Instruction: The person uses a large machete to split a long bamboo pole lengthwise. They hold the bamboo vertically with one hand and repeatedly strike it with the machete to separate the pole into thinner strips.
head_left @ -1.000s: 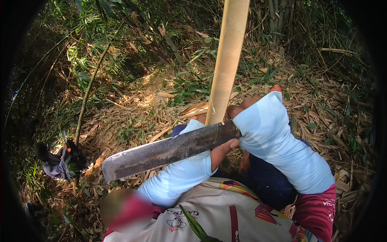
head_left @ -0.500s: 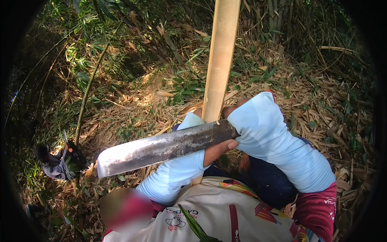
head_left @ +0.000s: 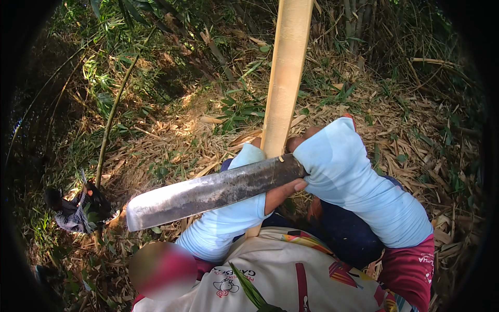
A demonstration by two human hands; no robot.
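A long pale split bamboo strip point(head_left: 285, 78) runs from my lap up past the top of the view. My left hand point(head_left: 282, 196) is closed around its lower part, under the blade, with the thumb stretched to the right. A machete point(head_left: 218, 192) lies across the strip, its broad worn blade reaching to the left and its tip bright with light. My right hand point(head_left: 297, 143) is closed at the machete's handle end; a light blue sleeve covers most of this hand and hides the handle. Matching blue cloth point(head_left: 228, 223) covers my left forearm and part of that hand.
Dry bamboo leaves point(head_left: 171, 140) cover the ground, with green plants point(head_left: 241, 112) among them. A thin bamboo stem point(head_left: 112, 114) leans at the left. Beyond it a person point(head_left: 75, 210) in a checked shirt holds a blade. Bamboo clumps point(head_left: 358, 26) stand at the back.
The machete and bamboo strip have shifted only very slightly to the right. Both hands keep their hold.
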